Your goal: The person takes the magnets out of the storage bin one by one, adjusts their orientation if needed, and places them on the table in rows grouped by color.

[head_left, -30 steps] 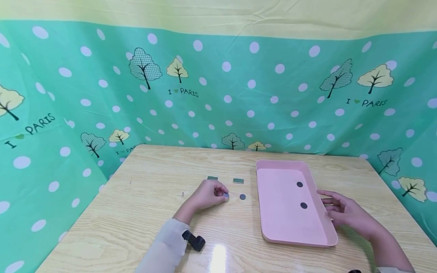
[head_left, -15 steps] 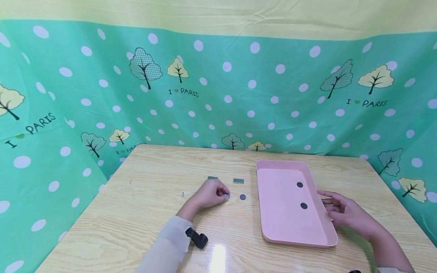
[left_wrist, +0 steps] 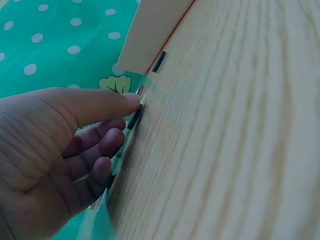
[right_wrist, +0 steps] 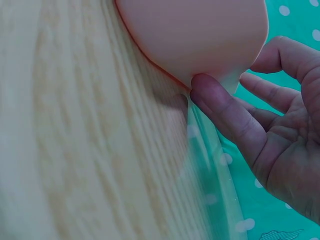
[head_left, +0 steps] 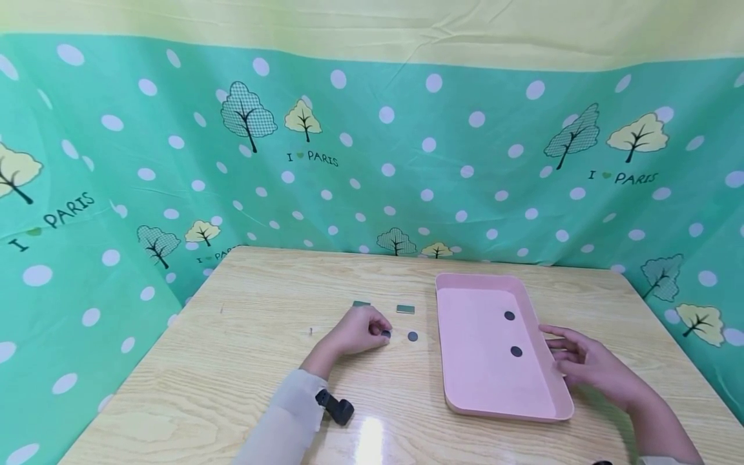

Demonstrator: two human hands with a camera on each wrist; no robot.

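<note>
In the head view my left hand (head_left: 357, 330) is low over the table, thumb and fingertips pinching a small dark disc (head_left: 386, 334) at the tabletop. The left wrist view shows that disc (left_wrist: 134, 118) edge-on by the thumb tip. A second dark disc (head_left: 413, 336) lies flat just to its right. Two more discs are inside the pink tray (head_left: 485, 387): one farther back (head_left: 509, 316), another nearer (head_left: 516, 351). My right hand (head_left: 599, 368) rests against the tray's right outer wall, its fingers loosely bent. In the right wrist view the thumb touches the tray wall (right_wrist: 200, 40).
Behind the discs lie two small dark green rectangular pieces, one (head_left: 405, 309) in full view, the other (head_left: 361, 303) partly behind the left hand. A tiny object (head_left: 310, 330) sits left of that hand. A polka-dot curtain (head_left: 372, 148) hangs around the wooden table (head_left: 192, 381).
My left wrist has shifted slightly to the right. The pinched disc looked pale and bluish earlier and now appears dark. The right hand and tray are almost still.
</note>
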